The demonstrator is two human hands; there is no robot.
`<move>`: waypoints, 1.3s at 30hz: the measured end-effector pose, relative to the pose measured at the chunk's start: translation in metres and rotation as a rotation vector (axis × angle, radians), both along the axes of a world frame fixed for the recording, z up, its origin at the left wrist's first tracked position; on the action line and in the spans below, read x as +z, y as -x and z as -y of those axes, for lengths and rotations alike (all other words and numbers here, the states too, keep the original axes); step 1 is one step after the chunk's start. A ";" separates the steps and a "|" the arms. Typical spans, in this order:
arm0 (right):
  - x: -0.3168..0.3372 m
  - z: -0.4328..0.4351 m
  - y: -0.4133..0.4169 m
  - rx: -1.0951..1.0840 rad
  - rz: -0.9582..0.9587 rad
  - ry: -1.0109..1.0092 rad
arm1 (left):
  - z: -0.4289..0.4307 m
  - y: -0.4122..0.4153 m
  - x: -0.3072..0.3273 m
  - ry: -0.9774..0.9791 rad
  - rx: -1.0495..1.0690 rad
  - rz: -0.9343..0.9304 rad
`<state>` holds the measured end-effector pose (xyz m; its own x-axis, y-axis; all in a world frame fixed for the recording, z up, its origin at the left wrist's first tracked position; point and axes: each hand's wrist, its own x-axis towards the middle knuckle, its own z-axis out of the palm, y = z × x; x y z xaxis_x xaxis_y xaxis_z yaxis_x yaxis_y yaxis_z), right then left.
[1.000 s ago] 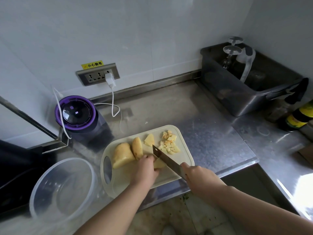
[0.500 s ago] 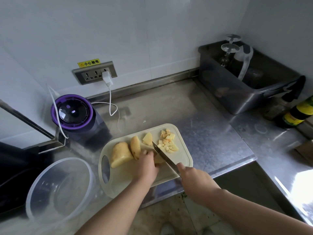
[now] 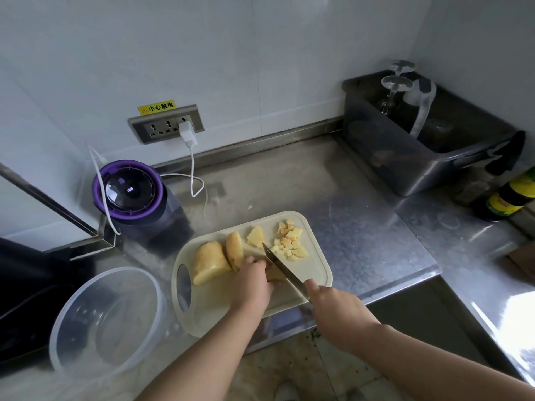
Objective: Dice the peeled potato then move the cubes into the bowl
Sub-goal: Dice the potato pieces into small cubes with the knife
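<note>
Your right hand [image 3: 333, 308] is closed in a full fist round the handle of the knife [image 3: 285, 269]. The handle is hidden inside your fingers, and the blade runs up and to the left from your knuckles, edge down.

Just left of the blade, your left hand [image 3: 252, 280] holds a potato piece [image 3: 275, 275] down on the cutting board [image 3: 315, 267]. Its fingers are curled over the piece, so only a small part shows, right against the blade.

Just beyond the blade tip and to its right lies a loose heap of cubes [image 3: 289, 241], all on the board. A small wedge [image 3: 255, 235] sits beside the tip on its left. Past your left hand's fingertips stands a thick slice [image 3: 235, 250], and a large chunk [image 3: 210, 263] touches it on the far-left side.

Well left of both hands, off the board and nearer you, the clear bowl [image 3: 86, 299] sits on the steel counter [image 3: 362, 227] with no potato in it. Farther left and back stands a purple appliance [image 3: 128, 189]. Far to the right of your knife hand are a grey tub [image 3: 405, 157] and a bottle [image 3: 509, 198].
</note>
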<state>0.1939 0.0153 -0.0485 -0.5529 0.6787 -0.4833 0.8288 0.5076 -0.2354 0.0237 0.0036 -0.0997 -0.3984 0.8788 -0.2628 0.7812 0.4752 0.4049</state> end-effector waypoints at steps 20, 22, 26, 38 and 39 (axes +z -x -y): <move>0.010 -0.019 -0.005 -0.039 -0.010 -0.035 | 0.006 0.007 0.003 -0.059 0.021 0.156; 0.014 -0.017 -0.005 -0.048 -0.041 -0.058 | 0.005 0.012 0.004 -0.062 0.057 0.237; 0.019 -0.007 -0.001 -0.010 -0.019 -0.068 | 0.003 0.011 0.006 -0.069 0.094 0.240; 0.018 0.004 0.004 -0.027 -0.022 -0.047 | 0.002 0.005 0.010 -0.092 0.094 0.155; 0.019 0.004 0.004 -0.020 -0.015 -0.049 | 0.002 0.006 0.009 -0.090 0.093 0.155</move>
